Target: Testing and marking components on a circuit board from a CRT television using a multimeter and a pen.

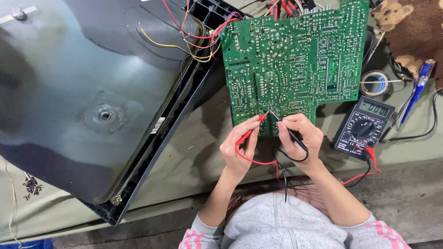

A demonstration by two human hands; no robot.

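A green circuit board (295, 55) lies solder side up on the bench. My left hand (240, 145) pinches a red test probe (251, 131) whose tip touches the board's near edge. My right hand (302, 138) grips a black test probe (288, 131), its tip on the board right beside the red one. Red and black leads run from the probes to a dark multimeter (362, 129) lying to the right of my right hand, with its dial and small display facing up.
A large grey picture tube (83, 92) in a black frame fills the left side, joined to the board by red and yellow wires (194, 39). A tape roll (374, 83), a blue tester pen (417, 90) and a brown patterned cloth (410, 32) lie at the right.
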